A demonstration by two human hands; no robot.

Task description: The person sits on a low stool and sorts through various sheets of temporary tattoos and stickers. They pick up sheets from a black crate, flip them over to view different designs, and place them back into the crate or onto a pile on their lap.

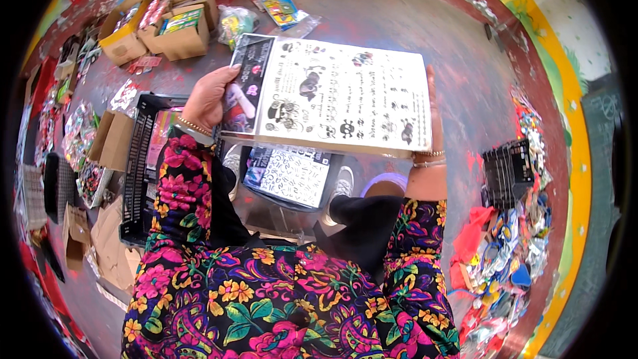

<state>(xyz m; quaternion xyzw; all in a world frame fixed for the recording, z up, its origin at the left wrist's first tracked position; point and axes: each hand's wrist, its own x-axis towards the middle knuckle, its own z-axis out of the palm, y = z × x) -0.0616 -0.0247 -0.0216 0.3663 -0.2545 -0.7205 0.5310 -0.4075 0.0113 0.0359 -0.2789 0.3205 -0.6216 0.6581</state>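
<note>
Between my two hands is a wide, flat pack of printed sheets [352, 93], white with black skulls and lettering and a dark purple strip at its left end. My left hand [207, 101] grips the left end, its thumb on top. At the right end, my right hand [432, 103] holds the edge, with most of its fingers hidden behind the pack. Below, between my shoes, a dark plastic bin [287, 205] contains similar printed sheets [292, 176]. The pack hides part of that bin.
Beside my left arm stands a black slatted crate [137, 173]. Open cardboard boxes [183, 40] with packets are at the far left. A purple-rimmed round thing [387, 183] is near my right knee. Along the right wall lie a black basket [506, 173] and heaped small goods [498, 259].
</note>
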